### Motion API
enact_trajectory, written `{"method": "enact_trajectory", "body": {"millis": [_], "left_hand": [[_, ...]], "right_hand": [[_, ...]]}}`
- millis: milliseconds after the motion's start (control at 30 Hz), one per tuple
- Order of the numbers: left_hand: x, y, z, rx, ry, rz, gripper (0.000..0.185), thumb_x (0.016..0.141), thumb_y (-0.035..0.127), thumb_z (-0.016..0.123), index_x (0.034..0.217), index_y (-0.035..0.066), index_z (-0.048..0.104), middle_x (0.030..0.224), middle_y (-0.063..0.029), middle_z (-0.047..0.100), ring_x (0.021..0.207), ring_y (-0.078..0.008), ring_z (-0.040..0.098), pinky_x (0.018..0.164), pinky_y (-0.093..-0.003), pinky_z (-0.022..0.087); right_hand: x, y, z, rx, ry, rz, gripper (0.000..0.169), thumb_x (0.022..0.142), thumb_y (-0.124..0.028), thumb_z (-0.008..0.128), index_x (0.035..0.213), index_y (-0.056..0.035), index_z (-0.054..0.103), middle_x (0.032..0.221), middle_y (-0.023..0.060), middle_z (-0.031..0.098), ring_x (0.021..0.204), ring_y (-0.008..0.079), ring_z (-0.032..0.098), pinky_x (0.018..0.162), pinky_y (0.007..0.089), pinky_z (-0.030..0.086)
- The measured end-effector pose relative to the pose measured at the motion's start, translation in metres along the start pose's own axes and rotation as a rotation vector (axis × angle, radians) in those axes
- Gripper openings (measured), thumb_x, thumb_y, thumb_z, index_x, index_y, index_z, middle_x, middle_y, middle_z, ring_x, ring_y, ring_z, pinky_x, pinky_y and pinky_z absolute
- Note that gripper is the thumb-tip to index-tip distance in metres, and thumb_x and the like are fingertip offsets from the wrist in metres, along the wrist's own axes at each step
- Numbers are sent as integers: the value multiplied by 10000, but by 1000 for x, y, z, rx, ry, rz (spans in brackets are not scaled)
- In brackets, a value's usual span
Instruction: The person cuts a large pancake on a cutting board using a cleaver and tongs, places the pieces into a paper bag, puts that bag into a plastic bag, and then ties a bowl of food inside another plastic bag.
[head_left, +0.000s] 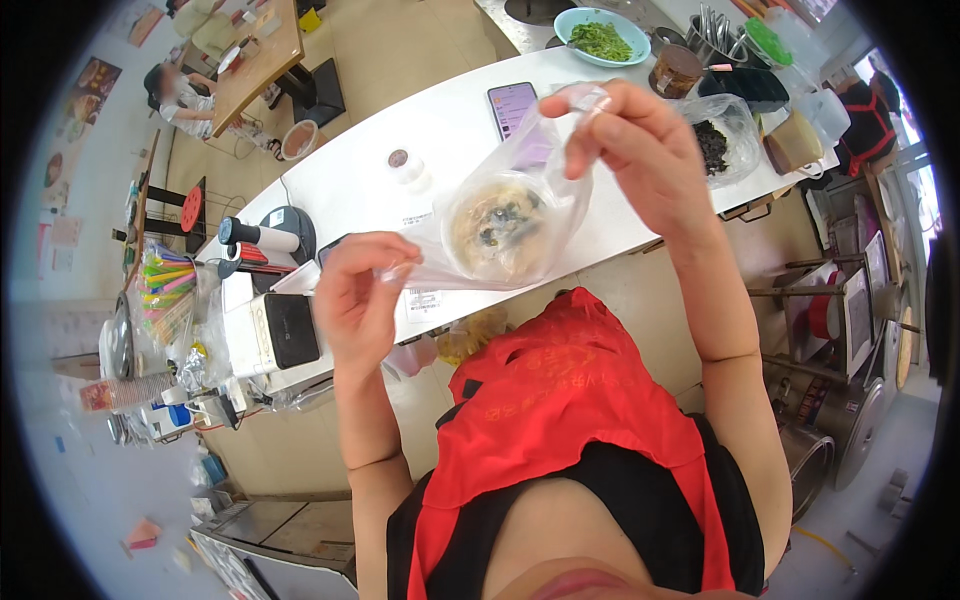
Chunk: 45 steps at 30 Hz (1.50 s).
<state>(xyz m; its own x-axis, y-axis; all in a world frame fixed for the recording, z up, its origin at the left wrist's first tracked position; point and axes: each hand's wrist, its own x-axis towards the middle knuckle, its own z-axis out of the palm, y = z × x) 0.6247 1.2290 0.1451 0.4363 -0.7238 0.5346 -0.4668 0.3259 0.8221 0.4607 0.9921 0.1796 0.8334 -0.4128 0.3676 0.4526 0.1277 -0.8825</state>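
Observation:
A thin clear plastic bag (568, 196) is stretched between my two hands above the white counter. My left hand (365, 289) pinches one side of it, low on the left. Higher up on the right, my right hand (637, 142) grips the other side between thumb and fingers. Inside the bag sits a round container of food (499, 225), pale with dark pieces on top; the plastic partly blurs it. Behind the bag lies a smartphone (512, 107) with its screen lit. A printed paper slip (425, 306) shows under the bag's lower edge.
The white counter (337, 172) holds a small lidded jar (399, 159), a label printer (281, 334) and wrapped straws (166, 281) leftward. At the back right are a blue bowl of chopped greens (600, 41), a brown jar (675, 71) and a bag of dark food (712, 142). A person (184, 105) sits beyond.

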Motion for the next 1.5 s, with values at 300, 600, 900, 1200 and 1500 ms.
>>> {"method": "enact_trajectory", "body": {"millis": [300,600,900,1200,1500], "left_hand": [[15,2,25,-55,18,9,137,842,-102,577,930,-4,540,957,-154,598,849,-195,599,789,-291,487],[67,-20,131,78,-375,-53,133,831,-75,559,942,-3,574,978,-124,630,892,-198,601,829,-300,469],[56,-18,91,-49,95,94,111,861,-9,539,944,42,486,919,-153,573,816,-231,564,764,-363,496],[8,-2,58,200,508,23,203,912,194,617,944,55,474,935,-109,536,825,-188,511,760,-298,465],[9,15,79,345,565,-128,180,924,194,584,951,65,462,953,-104,534,835,-187,515,774,-301,449]], "right_hand": [[-21,-6,-20,-181,1,-9,97,922,-106,551,923,-21,598,1120,200,628,651,99,611,730,277,483],[-51,-9,-62,-96,157,308,202,909,-100,583,1079,7,593,1074,88,658,650,93,604,663,242,486],[-52,-18,-95,71,150,153,171,914,-73,568,1066,5,571,1059,79,657,696,101,637,659,221,487],[23,-54,-182,-755,-70,-111,171,898,-159,622,1023,-54,674,865,21,671,765,109,615,712,269,486],[95,-112,-599,-2180,624,320,268,886,-298,542,1059,-138,670,1036,117,683,956,297,648,846,391,489]]}}
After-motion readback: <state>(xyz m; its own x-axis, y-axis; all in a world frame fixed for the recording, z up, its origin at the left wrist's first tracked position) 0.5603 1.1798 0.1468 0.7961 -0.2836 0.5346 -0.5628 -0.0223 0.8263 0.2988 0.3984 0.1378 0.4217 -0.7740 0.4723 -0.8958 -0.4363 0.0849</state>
